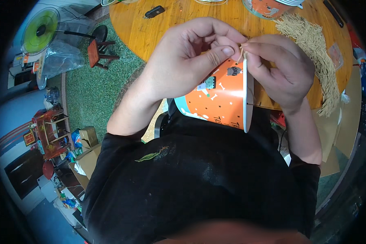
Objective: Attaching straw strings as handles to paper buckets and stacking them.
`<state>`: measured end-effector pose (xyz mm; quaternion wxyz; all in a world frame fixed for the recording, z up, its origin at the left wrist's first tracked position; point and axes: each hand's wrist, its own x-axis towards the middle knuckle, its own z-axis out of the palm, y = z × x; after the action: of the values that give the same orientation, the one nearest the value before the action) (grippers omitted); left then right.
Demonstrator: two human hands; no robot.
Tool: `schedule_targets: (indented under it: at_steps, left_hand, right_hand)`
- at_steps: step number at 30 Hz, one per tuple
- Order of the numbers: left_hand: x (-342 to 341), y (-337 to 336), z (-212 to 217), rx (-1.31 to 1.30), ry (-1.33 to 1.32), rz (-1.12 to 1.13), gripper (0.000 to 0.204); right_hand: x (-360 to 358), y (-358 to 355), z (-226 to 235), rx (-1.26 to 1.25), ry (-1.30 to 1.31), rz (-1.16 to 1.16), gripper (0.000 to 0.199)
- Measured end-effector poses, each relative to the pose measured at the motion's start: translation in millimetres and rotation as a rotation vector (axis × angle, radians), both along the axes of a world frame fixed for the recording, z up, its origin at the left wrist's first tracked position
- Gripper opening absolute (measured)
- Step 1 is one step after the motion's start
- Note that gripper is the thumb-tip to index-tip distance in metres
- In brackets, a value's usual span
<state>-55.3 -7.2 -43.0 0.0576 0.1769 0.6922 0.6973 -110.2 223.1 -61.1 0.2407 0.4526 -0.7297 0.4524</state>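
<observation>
An orange paper bucket with cartoon prints and a white rim lies tilted on its side before my chest, its mouth facing right. A short beige cord comes through its wall close to the rim. My left hand curls over the bucket's upper side, thumb and fingertips closed together at the cord. From the other side my right hand pinches the same cord between thumb and forefinger, right at the rim. The fingertips partly hide the cord's ends.
A wooden table holds a bundle of beige cords at the right, stacked matching buckets at the back and a black key fob. A red stool and a green fan stand at the left.
</observation>
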Motion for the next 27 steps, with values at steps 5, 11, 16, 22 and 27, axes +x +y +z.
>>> schedule_targets:
  at_steps: [5, 11, 16, 22, 27]
  left_hand:
    - [8.3, 10.3, -6.2, 0.118, -0.066, 0.068, 0.025]
    - [12.1, 15.9, 5.9, -0.183, -0.096, 0.135, 0.021]
    - [12.0, 12.4, 2.7, -0.203, -0.06, 0.136, 0.015]
    - [16.1, 9.7, -1.7, -0.112, 0.015, 0.143, 0.011]
    - [21.9, -0.9, 1.7, 0.038, -0.115, 0.122, 0.008]
  right_hand:
    - [-6.9, -2.1, -19.4, -0.165, 0.193, 0.035, 0.025]
    - [-3.3, 0.2, -23.8, -0.129, 0.223, 0.015, 0.031]
    - [-0.8, 0.2, -20.3, -0.107, 0.24, 0.035, 0.031]
    - [8.3, 2.2, -15.3, -0.175, 0.025, 0.097, 0.02]
    - [29.1, 4.5, -23.2, -0.416, -0.461, 0.189, 0.015]
